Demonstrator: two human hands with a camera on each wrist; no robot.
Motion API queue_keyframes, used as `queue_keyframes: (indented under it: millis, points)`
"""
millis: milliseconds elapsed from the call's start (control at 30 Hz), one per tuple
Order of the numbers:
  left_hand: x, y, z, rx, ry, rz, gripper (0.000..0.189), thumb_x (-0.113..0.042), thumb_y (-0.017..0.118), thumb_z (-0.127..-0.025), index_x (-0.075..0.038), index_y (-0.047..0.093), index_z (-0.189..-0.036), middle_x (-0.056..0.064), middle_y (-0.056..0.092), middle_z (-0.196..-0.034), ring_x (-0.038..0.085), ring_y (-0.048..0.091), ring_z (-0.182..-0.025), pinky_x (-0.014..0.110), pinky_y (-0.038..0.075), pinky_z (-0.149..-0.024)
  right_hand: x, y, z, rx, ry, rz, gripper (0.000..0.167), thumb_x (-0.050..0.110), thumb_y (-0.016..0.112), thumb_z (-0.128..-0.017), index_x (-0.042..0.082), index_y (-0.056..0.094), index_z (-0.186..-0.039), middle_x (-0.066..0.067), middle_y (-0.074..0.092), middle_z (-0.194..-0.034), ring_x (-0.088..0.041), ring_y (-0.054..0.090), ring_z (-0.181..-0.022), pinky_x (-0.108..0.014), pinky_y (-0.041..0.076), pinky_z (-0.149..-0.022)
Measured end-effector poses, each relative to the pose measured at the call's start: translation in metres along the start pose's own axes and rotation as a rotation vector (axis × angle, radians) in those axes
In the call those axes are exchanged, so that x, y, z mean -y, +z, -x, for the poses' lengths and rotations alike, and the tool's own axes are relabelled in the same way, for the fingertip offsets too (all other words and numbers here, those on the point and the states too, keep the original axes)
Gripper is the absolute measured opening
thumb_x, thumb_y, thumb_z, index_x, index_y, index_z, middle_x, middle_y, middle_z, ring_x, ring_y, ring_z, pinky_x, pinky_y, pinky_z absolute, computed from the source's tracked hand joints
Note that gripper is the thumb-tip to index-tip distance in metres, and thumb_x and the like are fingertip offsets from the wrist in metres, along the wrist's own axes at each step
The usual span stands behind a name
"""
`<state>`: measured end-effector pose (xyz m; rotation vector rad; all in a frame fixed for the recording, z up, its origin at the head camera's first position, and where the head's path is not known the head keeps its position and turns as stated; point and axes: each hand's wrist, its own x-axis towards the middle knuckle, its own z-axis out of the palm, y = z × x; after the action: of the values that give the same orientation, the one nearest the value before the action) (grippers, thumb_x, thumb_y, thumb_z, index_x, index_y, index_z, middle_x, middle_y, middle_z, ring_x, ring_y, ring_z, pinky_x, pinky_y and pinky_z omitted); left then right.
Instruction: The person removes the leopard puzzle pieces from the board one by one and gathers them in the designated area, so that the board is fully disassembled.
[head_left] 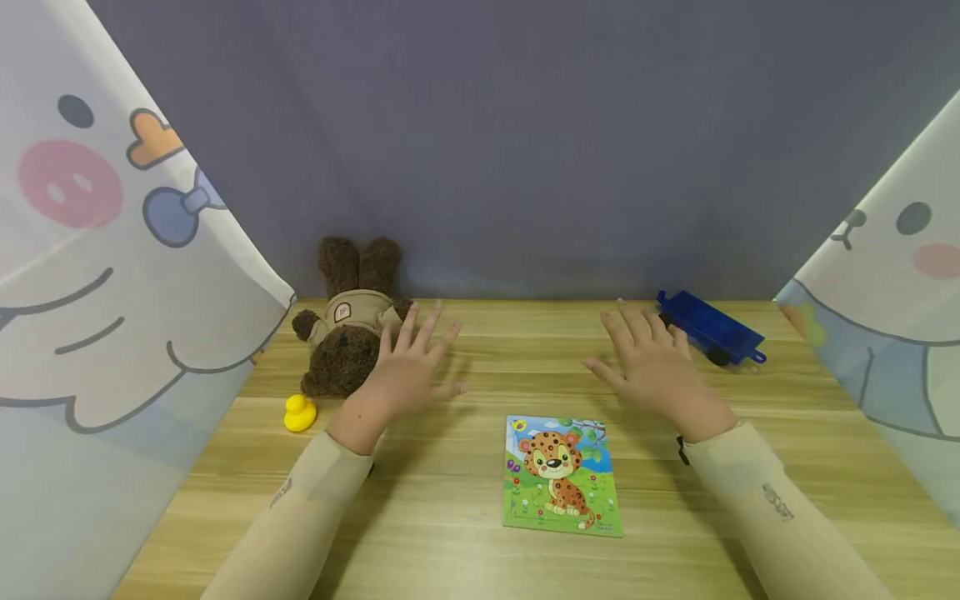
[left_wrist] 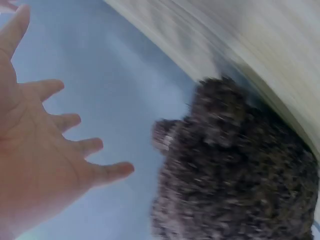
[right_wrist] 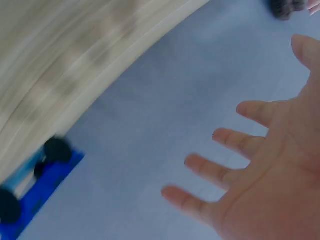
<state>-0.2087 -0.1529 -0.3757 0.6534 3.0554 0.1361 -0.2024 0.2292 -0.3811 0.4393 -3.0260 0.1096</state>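
My left hand (head_left: 405,375) is spread wide over the table, palm down, holding nothing. Beside it a dark brown teddy bear (head_left: 341,362) in a tan shirt lies on its back, head toward me; in the left wrist view its curly fur (left_wrist: 235,175) fills the lower right. My right hand (head_left: 656,371), fingers apart and empty, hovers left of a blue toy trailer (head_left: 712,325) with black wheels. Between the forearms lies a square picture board (head_left: 561,475) showing a cartoon leopard on grass.
A small yellow rubber duck (head_left: 300,413) sits left of my left wrist, near the bear's head. The wooden table (head_left: 450,550) ends at a grey back wall (head_left: 495,150). Cartoon-printed curtains (head_left: 112,300) slope down along both sides.
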Motion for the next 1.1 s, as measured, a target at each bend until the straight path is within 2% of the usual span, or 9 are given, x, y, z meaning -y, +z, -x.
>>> queue_keyframes:
  millis: [133, 200, 267, 333, 433, 533, 633, 833, 1100]
  points:
    - [-0.015, 0.002, 0.008, -0.015, 0.121, -0.032, 0.098, -0.066, 0.068, -0.097, -0.029, 0.019, -0.173, 0.010, -0.001, -0.183, 0.049, 0.002, -0.168, 0.079, 0.017, -0.130, 0.019, -0.001, 0.000, -0.026, -0.113, -0.082, 0.079, 0.056, 0.056, -0.108, 0.010, 0.034, -0.168, -0.024, 0.037, -0.170, -0.054, 0.045, -0.148, -0.079, 0.040, -0.116]
    - [-0.026, 0.002, 0.014, -0.006, 0.194, -0.044, 0.096, -0.063, 0.071, -0.095, -0.026, 0.026, -0.172, 0.010, 0.003, -0.183, 0.050, 0.011, -0.167, 0.076, 0.022, -0.130, 0.028, 0.000, 0.002, -0.006, -0.164, -0.154, 0.071, 0.043, 0.065, -0.107, 0.004, 0.044, -0.161, -0.026, 0.052, -0.157, -0.049, 0.060, -0.133, -0.068, 0.054, -0.108]
    - [-0.038, 0.002, 0.020, 0.020, 0.267, -0.039, 0.093, -0.060, 0.073, -0.094, -0.023, 0.034, -0.170, 0.010, 0.010, -0.183, 0.048, 0.018, -0.166, 0.072, 0.025, -0.130, 0.037, 0.002, 0.002, 0.048, -0.211, -0.252, 0.060, 0.032, 0.070, -0.105, -0.002, 0.053, -0.152, -0.024, 0.064, -0.136, -0.037, 0.070, -0.110, -0.050, 0.064, -0.091]
    - [-0.050, 0.003, 0.026, 0.047, 0.356, -0.052, 0.091, -0.058, 0.075, -0.092, -0.021, 0.040, -0.167, 0.010, 0.021, -0.180, 0.046, 0.029, -0.163, 0.066, 0.031, -0.131, 0.044, 0.006, 0.003, 0.151, -0.228, -0.370, 0.050, 0.026, 0.070, -0.105, -0.002, 0.058, -0.145, -0.015, 0.069, -0.117, -0.023, 0.069, -0.090, -0.035, 0.062, -0.075]
    - [-0.068, 0.009, 0.035, 0.066, 0.511, -0.111, 0.084, -0.056, 0.077, -0.090, -0.022, 0.050, -0.161, 0.005, 0.039, -0.174, 0.036, 0.046, -0.156, 0.050, 0.039, -0.131, 0.055, 0.016, 0.002, 0.312, -0.238, -0.537, 0.037, 0.021, 0.069, -0.106, 0.001, 0.062, -0.136, -0.004, 0.067, -0.097, -0.012, 0.060, -0.075, -0.026, 0.053, -0.065]
    - [-0.083, 0.018, 0.043, 0.046, 0.660, -0.184, 0.078, -0.057, 0.078, -0.089, -0.023, 0.057, -0.156, 0.000, 0.051, -0.167, 0.027, 0.056, -0.148, 0.037, 0.045, -0.128, 0.064, 0.026, 0.002, 0.419, -0.247, -0.634, 0.031, 0.023, 0.069, -0.106, 0.006, 0.063, -0.131, 0.001, 0.063, -0.089, -0.010, 0.057, -0.073, -0.024, 0.051, -0.064]
    - [-0.096, 0.024, 0.050, 0.037, 0.757, -0.233, 0.074, -0.059, 0.078, -0.089, -0.027, 0.060, -0.154, -0.006, 0.056, -0.163, 0.021, 0.057, -0.146, 0.030, 0.045, -0.127, 0.070, 0.033, 0.002, 0.451, -0.270, -0.655, 0.027, 0.024, 0.071, -0.105, 0.010, 0.064, -0.126, 0.002, 0.062, -0.088, -0.010, 0.055, -0.073, -0.024, 0.050, -0.064]
    - [-0.106, 0.030, 0.054, 0.074, 0.799, -0.284, 0.064, -0.053, 0.077, -0.094, -0.031, 0.061, -0.152, -0.011, 0.058, -0.159, 0.015, 0.056, -0.148, 0.024, 0.045, -0.125, 0.075, 0.039, 0.000, 0.464, -0.272, -0.664, 0.031, 0.029, 0.073, -0.104, 0.013, 0.064, -0.129, 0.002, 0.063, -0.089, -0.011, 0.058, -0.072, -0.026, 0.052, -0.063]
    - [-0.104, 0.033, 0.054, 0.066, 0.774, -0.283, 0.047, -0.044, 0.073, -0.101, -0.032, 0.066, -0.146, -0.011, 0.060, -0.157, 0.013, 0.058, -0.142, 0.022, 0.050, -0.119, 0.076, 0.038, -0.011, 0.447, -0.389, -0.606, 0.039, 0.027, 0.073, -0.104, 0.011, 0.064, -0.138, -0.001, 0.060, -0.097, -0.011, 0.054, -0.078, -0.024, 0.049, -0.066]
